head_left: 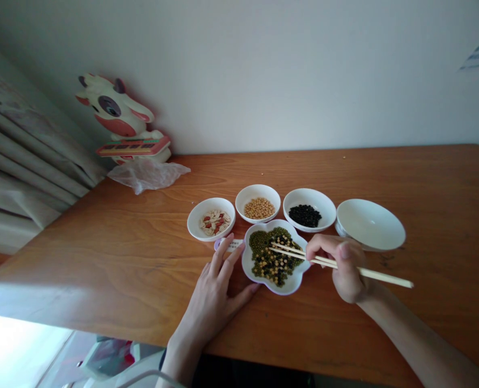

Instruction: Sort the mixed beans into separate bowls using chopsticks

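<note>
My right hand (342,264) holds a pair of light wooden chopsticks (384,277), their tips down among the beans in a white flower-shaped dish (290,286). Mixed in that dish are green beans (259,242), black beans and yellow soybeans. Spread on the table at the dish's left side is my left hand (219,296), fingers apart, close to its rim. Behind the dish stand white bowls: one with peanuts and pale flat seeds (215,222), one with soybeans (259,208), one with black beans (305,215). On the right, a white bowl (370,222) shows nothing inside.
A cow-shaped toy keyboard (134,145) leans against the wall at the back left, with a clear plastic bag (150,175) before it. Curtains (29,172) hang at the left. Below the wooden table's (113,269) front edge is a plastic bin (110,358).
</note>
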Action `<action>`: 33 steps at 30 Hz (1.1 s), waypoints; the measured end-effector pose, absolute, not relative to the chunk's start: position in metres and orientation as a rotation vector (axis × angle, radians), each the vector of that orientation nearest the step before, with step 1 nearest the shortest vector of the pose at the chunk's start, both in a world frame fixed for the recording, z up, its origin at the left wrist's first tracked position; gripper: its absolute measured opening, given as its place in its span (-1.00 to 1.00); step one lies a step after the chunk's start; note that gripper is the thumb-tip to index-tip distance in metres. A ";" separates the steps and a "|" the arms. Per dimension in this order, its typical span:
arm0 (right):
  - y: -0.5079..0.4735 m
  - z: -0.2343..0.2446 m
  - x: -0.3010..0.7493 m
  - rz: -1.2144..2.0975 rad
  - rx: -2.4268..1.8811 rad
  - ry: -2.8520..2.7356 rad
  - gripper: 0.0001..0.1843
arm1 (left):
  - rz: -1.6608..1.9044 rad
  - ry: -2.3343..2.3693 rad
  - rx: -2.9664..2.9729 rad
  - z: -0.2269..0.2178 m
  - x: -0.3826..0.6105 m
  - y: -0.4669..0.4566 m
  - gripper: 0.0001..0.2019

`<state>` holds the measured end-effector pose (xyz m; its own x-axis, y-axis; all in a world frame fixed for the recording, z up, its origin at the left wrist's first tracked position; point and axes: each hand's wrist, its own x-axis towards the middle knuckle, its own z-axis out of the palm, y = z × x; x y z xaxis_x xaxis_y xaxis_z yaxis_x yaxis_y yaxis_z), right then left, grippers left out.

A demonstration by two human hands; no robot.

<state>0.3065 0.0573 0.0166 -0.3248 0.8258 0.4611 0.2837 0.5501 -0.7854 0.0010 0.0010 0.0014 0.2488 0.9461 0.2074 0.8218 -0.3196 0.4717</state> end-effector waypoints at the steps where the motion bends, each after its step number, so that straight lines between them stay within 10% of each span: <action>1: 0.057 0.017 0.307 0.750 -0.908 -1.861 -0.21 | 0.674 1.647 2.262 0.001 0.001 0.001 -0.20; 33: 0.058 0.026 0.308 0.631 -0.864 -1.827 -0.21 | 0.662 1.642 2.263 0.001 0.000 0.002 -0.21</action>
<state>0.3081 0.0578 0.0261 -0.2663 0.7899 0.5524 0.2803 0.6118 -0.7397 0.0000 0.0017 0.0010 0.2542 0.9452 0.2051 0.8230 -0.3228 0.4675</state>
